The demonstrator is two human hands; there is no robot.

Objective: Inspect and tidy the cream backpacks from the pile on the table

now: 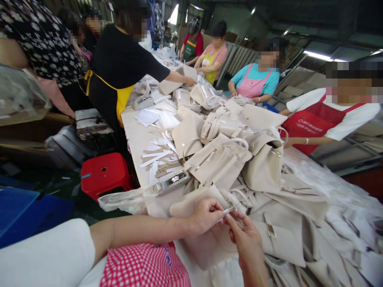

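Observation:
Close together over a beige handbag (pixel 206 245), my left hand (pixel 206 215) and my right hand (pixel 247 235) both have their fingertips pinched on a narrow white strip (pixel 228 210). The strip lies between them, by the bag's strap; whether it is wrapped round the strap I cannot tell. Part of the bag is hidden under my hands and forearm. Just beyond, another beige handbag (pixel 220 159) with handles and a small metal clasp rests on the heap. To the right lies a flap with a metal buckle (pixel 271 230).
Paper strips (pixel 158 157) are scattered on the table (pixel 133 137) beside a tape dispenser (pixel 170 182). A red stool (pixel 104 173) stands left of the table. Clear plastic wrapping (pixel 338 191) covers the right side. Several co-workers stand around the table, one in a red apron (pixel 311 125).

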